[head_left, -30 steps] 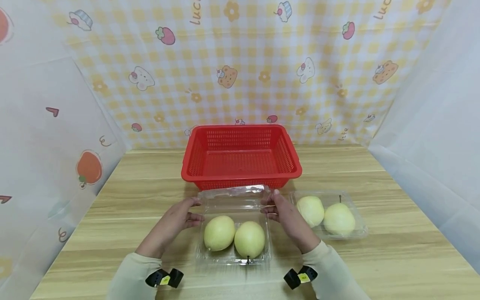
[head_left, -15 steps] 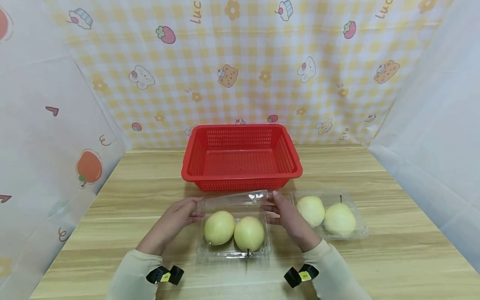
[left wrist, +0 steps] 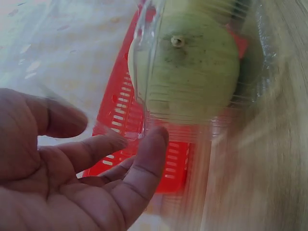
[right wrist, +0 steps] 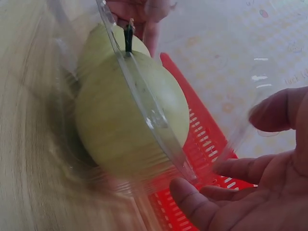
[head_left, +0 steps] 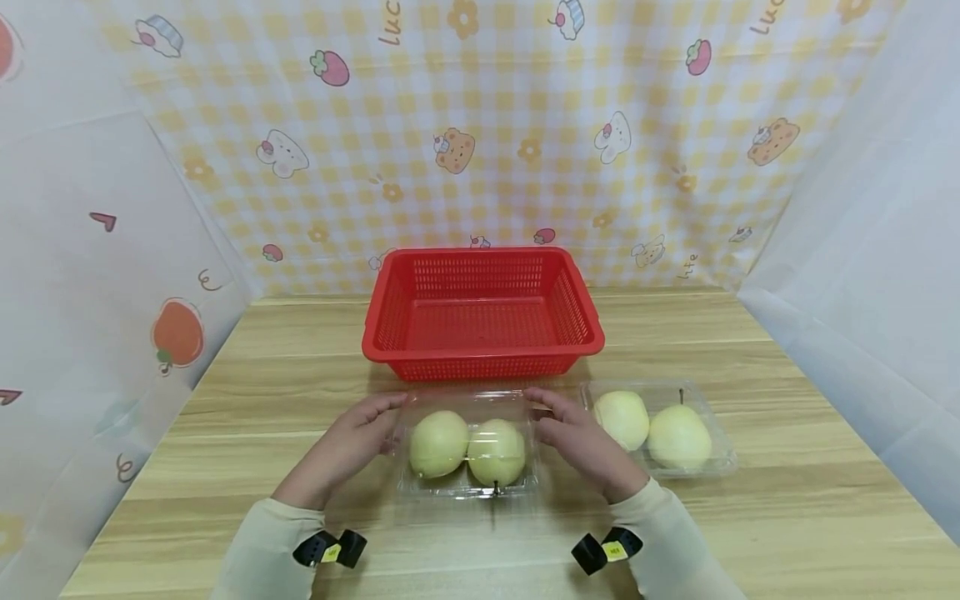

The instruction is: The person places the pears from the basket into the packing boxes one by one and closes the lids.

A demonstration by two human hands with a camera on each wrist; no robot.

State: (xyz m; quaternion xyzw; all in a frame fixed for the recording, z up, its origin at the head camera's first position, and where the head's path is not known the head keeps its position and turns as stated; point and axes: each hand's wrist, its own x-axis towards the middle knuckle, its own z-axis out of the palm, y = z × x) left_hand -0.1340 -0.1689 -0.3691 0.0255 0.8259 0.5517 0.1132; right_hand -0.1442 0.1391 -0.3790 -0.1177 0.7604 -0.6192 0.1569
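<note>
A clear plastic clamshell box (head_left: pixel 472 490) with two pale yellow-green pears (head_left: pixel 438 446) inside lies on the table before me. Its hinged lid (head_left: pixel 465 404) leans over the fruit, partly lowered. At the left side of the lid, my left hand (head_left: pixel 357 442) pinches the thin plastic between thumb and fingers (left wrist: pixel 151 151). My right hand (head_left: pixel 581 446) holds the opposite side in the same way, its thumb (right wrist: pixel 272 115) on one face and its fingers on the other. One pear's dark stem (right wrist: pixel 128 37) points toward the near edge of the box.
Directly behind the box stands a red plastic basket (head_left: pixel 483 354) with nothing in it. To the right, close to my right hand, sits another clear box (head_left: pixel 712 471) holding two pears (head_left: pixel 678 437). A patterned cloth (head_left: pixel 495 100) hangs behind the wooden table (head_left: pixel 247 467).
The lid has tipped down and toward me, now covering the pears in the head view. The box has shifted slightly away from me. Both hands stay at its sides.
</note>
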